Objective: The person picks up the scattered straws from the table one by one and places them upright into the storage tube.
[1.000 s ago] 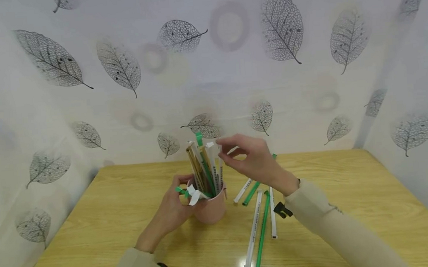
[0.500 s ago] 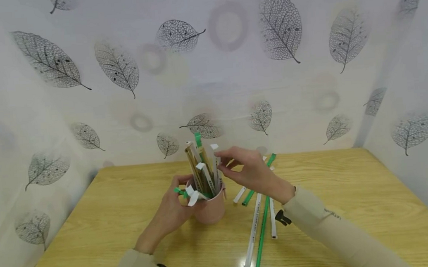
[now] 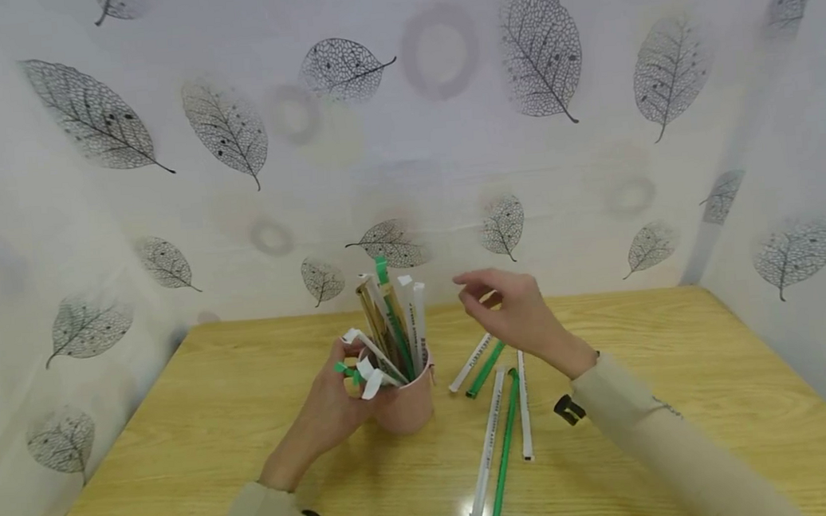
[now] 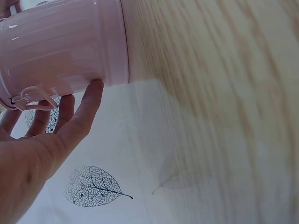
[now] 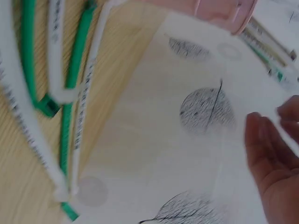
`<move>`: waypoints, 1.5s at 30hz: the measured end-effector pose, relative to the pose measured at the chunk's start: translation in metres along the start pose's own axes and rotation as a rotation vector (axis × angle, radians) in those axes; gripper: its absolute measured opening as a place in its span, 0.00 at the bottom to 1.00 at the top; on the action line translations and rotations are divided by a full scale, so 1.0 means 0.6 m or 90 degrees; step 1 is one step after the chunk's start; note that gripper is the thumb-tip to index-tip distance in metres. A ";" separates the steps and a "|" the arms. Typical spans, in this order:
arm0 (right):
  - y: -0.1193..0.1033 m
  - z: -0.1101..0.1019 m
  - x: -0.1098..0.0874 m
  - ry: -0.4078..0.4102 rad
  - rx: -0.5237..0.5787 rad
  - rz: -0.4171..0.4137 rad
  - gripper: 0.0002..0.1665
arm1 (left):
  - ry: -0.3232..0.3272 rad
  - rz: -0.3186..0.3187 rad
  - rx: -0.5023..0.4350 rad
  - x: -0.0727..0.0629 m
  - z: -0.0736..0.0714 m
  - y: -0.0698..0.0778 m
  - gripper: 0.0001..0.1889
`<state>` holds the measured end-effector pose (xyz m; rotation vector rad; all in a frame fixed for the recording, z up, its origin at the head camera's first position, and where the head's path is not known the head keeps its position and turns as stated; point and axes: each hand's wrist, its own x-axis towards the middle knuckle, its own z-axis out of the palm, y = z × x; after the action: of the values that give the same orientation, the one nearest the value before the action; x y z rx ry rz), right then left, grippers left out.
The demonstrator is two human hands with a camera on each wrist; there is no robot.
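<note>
Nearest me, five wrapped straws lie loose on the desk, so I'd call this job partway, with those the ones left outside. A bit further, my left hand's fingers curl round the pink cup, a decent bunch of straws already in it, and my right hand hovers past that, fingers loose, nothing visibly held

White straws bear dark print, too blurred to read.

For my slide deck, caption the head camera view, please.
Left hand gripping a pink cup of straws, right hand raised beside it, more straws lying on the table.
</note>
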<state>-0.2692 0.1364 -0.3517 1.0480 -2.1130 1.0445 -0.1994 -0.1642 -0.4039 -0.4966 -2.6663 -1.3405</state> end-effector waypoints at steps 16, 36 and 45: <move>0.097 -0.023 -0.074 -0.307 -0.169 0.381 0.12 | 0.002 0.012 -0.006 -0.001 -0.002 -0.001 0.37; 0.098 -0.055 -0.077 -0.255 -0.162 0.448 0.30 | -0.007 0.003 -0.020 -0.001 0.000 -0.002 0.37; 0.055 -0.104 -0.032 -0.045 -0.180 0.347 0.20 | 0.000 0.005 -0.004 -0.001 0.000 -0.001 0.36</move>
<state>-0.2780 0.2089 -0.3450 0.3817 -2.5857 0.9053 -0.1993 -0.1647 -0.4047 -0.5083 -2.6582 -1.3478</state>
